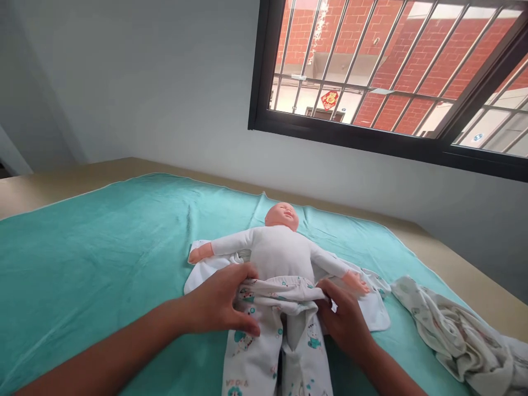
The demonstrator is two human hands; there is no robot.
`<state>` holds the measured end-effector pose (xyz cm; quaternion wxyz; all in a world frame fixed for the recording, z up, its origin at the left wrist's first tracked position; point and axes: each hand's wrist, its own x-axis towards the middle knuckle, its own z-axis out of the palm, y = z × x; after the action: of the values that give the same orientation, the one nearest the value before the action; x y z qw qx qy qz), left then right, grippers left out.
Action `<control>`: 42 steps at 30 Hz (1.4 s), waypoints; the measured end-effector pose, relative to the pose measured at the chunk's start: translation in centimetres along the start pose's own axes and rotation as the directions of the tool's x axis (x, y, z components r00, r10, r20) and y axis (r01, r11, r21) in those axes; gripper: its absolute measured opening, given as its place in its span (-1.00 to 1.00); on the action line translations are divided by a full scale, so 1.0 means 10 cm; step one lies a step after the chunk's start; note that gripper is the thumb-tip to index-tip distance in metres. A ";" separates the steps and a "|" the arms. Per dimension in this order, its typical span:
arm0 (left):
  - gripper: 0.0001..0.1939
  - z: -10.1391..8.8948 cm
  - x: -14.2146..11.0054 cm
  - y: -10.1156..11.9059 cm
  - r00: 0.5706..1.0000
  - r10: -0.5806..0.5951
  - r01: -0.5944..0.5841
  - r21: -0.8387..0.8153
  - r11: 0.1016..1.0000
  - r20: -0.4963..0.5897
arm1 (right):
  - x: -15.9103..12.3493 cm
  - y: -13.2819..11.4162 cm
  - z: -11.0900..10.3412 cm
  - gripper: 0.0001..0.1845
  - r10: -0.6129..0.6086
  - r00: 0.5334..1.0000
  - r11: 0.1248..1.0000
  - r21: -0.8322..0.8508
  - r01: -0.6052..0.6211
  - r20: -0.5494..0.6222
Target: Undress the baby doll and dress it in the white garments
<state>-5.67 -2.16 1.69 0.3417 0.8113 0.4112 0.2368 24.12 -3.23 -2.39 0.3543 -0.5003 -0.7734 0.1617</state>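
Note:
A baby doll point(277, 250) with a white cloth body lies on its back on a teal blanket point(103, 258), head toward the wall. It wears white patterned trousers point(272, 341). My left hand point(220, 300) grips the waistband at the doll's right hip, thumb on top. My right hand point(344, 319) pinches the waistband at the other hip. A white garment point(206, 272) lies spread open under the doll's torso and arms.
A crumpled patterned cloth point(449, 330) lies at the right on the blanket. The blanket covers a beige surface point(454, 264) set against a grey wall. A barred window point(391, 71) is above, with brick buildings outside.

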 end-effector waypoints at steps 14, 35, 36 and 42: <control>-0.23 -0.18 -0.06 -0.02 0.985 0.013 0.009 -0.126 0.992 0.174 | 0.01 -0.19 -0.34 -0.38 0.120 0.886 0.928 0.267 -0.261 0.448; -0.63 -0.10 -0.04 0.03 0.994 0.050 -0.049 -0.005 0.999 0.097 | -0.07 -0.32 -0.21 -0.90 0.020 0.954 0.999 0.037 -0.032 0.298; -0.64 -0.10 -0.04 0.02 0.993 0.052 -0.050 -0.015 0.999 0.106 | -0.07 -0.33 -0.20 -0.90 0.017 0.955 0.999 0.031 -0.028 0.297; -0.69 -0.10 -0.05 0.05 0.988 0.000 0.018 -0.118 0.993 0.156 | -0.10 -0.42 -0.21 -0.89 0.002 0.956 0.999 0.030 -0.012 0.295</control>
<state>-6.38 -2.46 2.65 0.4216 0.8036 0.3719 0.1951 23.11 -6.22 1.17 0.2424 -0.4676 -0.8131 0.2478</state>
